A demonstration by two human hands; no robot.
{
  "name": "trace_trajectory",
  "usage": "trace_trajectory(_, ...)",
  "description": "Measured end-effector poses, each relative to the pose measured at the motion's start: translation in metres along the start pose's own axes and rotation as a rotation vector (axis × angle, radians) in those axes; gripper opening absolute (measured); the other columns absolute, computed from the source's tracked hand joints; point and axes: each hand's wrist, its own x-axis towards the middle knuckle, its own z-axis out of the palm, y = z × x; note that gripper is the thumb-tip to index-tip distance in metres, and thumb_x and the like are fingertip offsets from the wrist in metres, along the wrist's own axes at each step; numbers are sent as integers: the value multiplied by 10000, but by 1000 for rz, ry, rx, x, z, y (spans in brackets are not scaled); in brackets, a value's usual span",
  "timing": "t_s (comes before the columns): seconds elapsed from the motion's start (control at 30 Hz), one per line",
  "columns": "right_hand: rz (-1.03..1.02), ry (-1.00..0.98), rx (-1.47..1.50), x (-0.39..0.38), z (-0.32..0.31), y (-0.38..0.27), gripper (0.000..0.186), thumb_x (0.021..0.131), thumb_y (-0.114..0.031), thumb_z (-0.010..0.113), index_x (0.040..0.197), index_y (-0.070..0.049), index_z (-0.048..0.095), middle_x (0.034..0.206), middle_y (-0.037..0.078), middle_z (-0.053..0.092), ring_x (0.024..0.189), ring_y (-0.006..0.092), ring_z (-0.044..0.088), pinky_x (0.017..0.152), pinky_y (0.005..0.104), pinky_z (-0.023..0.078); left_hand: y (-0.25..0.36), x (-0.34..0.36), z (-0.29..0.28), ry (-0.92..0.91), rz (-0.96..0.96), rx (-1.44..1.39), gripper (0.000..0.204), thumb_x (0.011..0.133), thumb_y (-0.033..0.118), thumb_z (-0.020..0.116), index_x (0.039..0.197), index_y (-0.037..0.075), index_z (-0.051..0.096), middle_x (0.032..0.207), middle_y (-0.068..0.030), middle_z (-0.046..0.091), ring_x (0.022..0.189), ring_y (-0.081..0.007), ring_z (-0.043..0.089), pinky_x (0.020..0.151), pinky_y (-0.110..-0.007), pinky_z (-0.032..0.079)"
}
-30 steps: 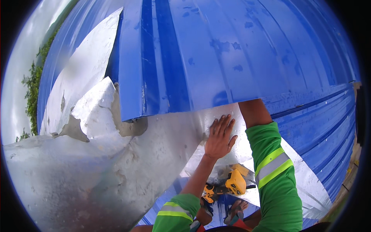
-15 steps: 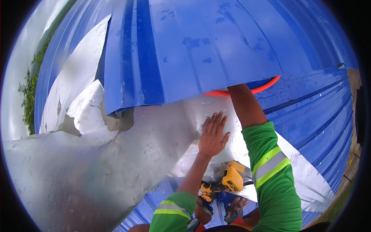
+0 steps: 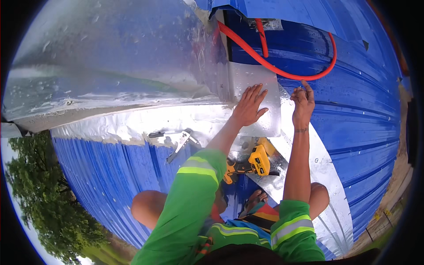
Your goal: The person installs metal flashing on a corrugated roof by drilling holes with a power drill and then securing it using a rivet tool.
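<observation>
My left hand [image 3: 251, 107] lies flat, fingers outstretched, on a silver metal sheet [image 3: 269, 126]. To its right, my right hand [image 3: 303, 105] is raised with curled fingers, the index finger pointing up close to a red corrugated hose [image 3: 304, 77]. Whatever those fingers may pinch is too small to make out. The hose loops over the blue ribbed roofing from under a blue panel [image 3: 287, 9]. Below my hands, between my forearms, rests a yellow-and-black cordless power tool [image 3: 259, 161]. A silver-and-black hand tool [image 3: 182, 143] lies left of my left forearm.
A large raised silver metal cover [image 3: 128, 53] fills the upper left. Shiny foil strip [image 3: 119, 121] runs along its base. Wet blue ribbed roofing [image 3: 362, 110] curves away on the right, and trees [image 3: 48, 190] stand beyond the lower-left roof edge.
My right hand, hidden under the blue panel before, is now out in view by the hose. My left hand stays flat on the silver metal. The view has swung, showing more hose.
</observation>
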Motion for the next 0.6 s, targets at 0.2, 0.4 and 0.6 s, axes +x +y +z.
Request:
trace_trajectory(0.2,169,131,66,-121,-52,-1,197,974,-107,591,1129,16,592,983,105,640,836,151,631,734,280,536,-13,-77,-120,-749,319,-70,342,977,264,533,1267,83,560,1214,-142,610,1047,-291,618,939,-406,481)
trace_trajectory(0.4,312,9,95,-193,-23,-2,155,984,-127,590,1061,3,558,1015,147,656,887,207,678,779,313,570,-87,-271,-188,-616,-211,114,411,918,275,619,1290,122,535,1156,-150,614,1097,-338,582,985,-451,438)
trace_trajectory(0.6,298,-175,-10,-200,-6,5,129,983,-112,588,1036,0,552,984,153,673,846,212,696,762,319,584,-53,-309,-108,-157,-858,-88,791,837,145,737,1484,174,283,1255,-207,546,1226,-400,492,992,-498,424)
